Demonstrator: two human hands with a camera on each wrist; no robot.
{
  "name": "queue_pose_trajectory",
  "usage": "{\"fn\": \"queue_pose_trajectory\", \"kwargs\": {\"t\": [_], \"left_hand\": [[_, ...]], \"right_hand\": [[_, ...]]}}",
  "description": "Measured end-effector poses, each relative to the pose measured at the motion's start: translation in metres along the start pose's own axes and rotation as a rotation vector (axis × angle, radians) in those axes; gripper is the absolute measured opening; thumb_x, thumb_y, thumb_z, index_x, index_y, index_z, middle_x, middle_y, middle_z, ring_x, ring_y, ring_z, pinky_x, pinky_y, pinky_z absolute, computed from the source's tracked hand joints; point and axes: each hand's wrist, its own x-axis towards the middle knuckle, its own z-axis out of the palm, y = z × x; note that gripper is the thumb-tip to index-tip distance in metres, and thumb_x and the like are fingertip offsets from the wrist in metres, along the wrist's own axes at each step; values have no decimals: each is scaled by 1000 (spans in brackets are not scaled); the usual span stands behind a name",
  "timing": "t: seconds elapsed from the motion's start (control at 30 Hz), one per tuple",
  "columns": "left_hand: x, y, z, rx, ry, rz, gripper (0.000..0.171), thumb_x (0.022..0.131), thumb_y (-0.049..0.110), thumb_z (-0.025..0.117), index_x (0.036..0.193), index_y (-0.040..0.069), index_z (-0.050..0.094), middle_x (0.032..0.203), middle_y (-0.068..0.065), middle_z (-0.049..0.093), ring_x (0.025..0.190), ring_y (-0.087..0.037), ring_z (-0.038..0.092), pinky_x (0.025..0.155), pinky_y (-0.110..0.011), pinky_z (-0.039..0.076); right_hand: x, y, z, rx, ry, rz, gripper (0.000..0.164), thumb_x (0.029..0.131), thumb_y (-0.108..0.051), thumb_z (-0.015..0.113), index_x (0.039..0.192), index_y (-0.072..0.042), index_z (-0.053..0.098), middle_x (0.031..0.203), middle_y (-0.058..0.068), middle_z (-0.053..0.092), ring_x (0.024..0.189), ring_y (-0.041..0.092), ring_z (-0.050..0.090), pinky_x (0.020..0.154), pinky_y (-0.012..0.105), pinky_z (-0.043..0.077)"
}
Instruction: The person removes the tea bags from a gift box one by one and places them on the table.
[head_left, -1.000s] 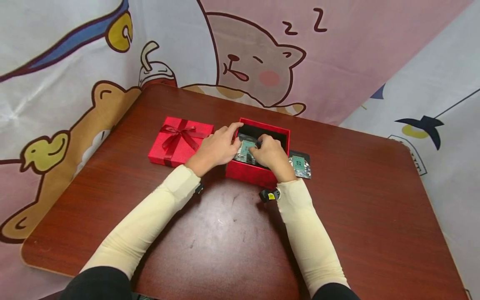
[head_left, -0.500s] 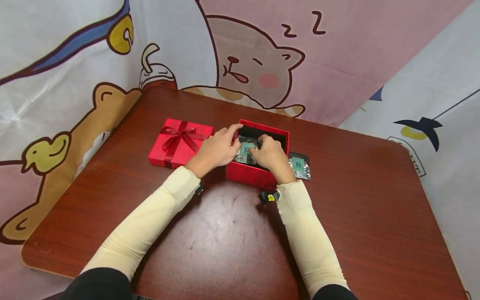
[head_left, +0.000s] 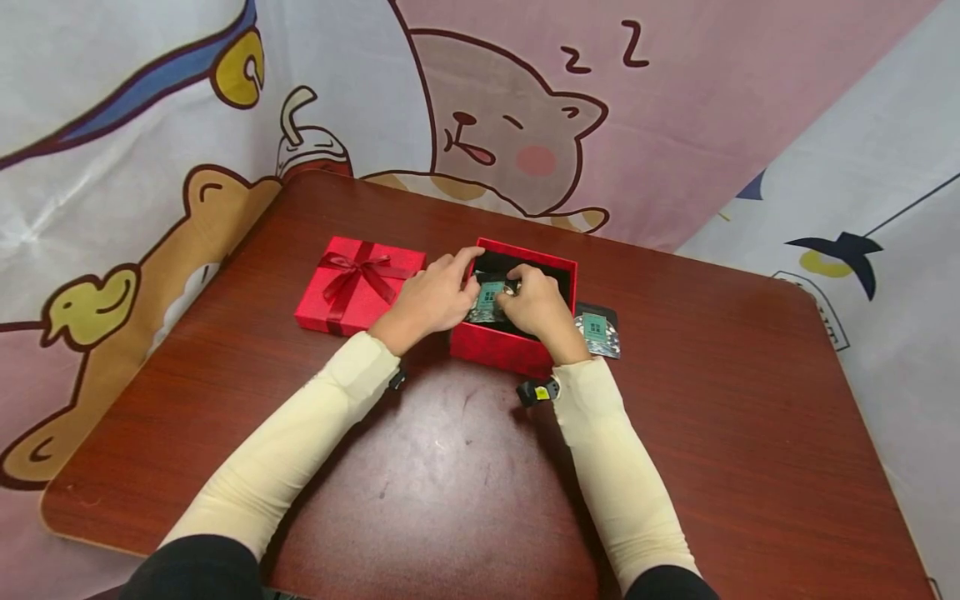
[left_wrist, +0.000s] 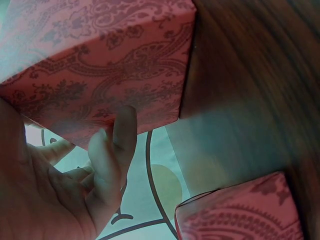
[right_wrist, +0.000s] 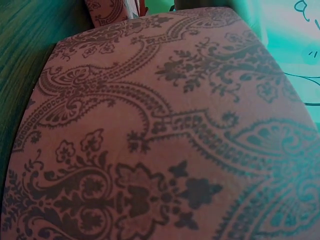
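A red patterned gift box (head_left: 501,347) stands uncovered on the table, its inside dark. Within it lies a dark, silvery packet (head_left: 489,300) with a green label. My left hand (head_left: 433,293) holds the box by its left wall, the thumb over the rim by the packet; in the left wrist view several fingers (left_wrist: 125,131) lie outside that wall. My right hand (head_left: 538,302) reaches into the box and pinches the packet's right side; its fingertips are partly hidden. Only the box's outer wall (right_wrist: 150,125) fills most of the right wrist view, with no hand visible there.
The red lid (head_left: 315,304) with a ribbon bow lies left of the box. A second green-labelled packet (head_left: 597,332) lies flat against the box's right side. A printed cloth (head_left: 675,125) hangs behind the brown table (head_left: 720,417).
The right fingertips have shifted slightly left over the packet, and the packet has tilted a little in the box. The left hand, lid and second packet look unmoved.
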Motion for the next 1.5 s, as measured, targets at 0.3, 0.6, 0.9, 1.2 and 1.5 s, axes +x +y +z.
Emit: {"fn": "queue_pose_trajectory", "kwargs": {"t": [0.3,0.6,0.9,1.2,1.5], "left_hand": [[0,2,-1,4,-3,-7,53,98,31,44,150,27,37,125,-11,58,100,-31,62,73,-47,53],[-1,4,1,0,-17,-21,55,97,32,46,151,27,36,121,-10,58,94,-28,62,69,-44,52],[-2,3,2,1,-5,-21,54,97,31,47,150,26,37,123,-11,58,99,-31,63,73,-48,53],[-1,4,2,12,-5,-25,54,98,32,46,150,27,37,126,-11,58,102,-32,63,74,-48,53],[0,4,1,6,-7,-35,54,98,31,48,151,29,36,126,-11,58,102,-34,63,73,-49,53]], "right_hand": [[1,1,-1,13,-4,-61,43,91,-16,65,131,-1,59,88,14,66,90,28,57,78,41,48],[0,2,-3,36,-15,-63,44,89,-13,68,131,-1,60,98,15,70,97,29,60,80,41,50],[-3,2,-6,52,12,-87,41,89,-10,68,128,-1,62,99,15,71,101,31,60,85,43,49],[-9,3,-12,67,38,-105,40,89,-9,67,128,-1,62,101,17,71,99,32,62,84,44,50],[-16,3,-22,98,71,-129,39,91,-10,67,128,0,62,101,17,71,86,28,64,75,41,52]]}}
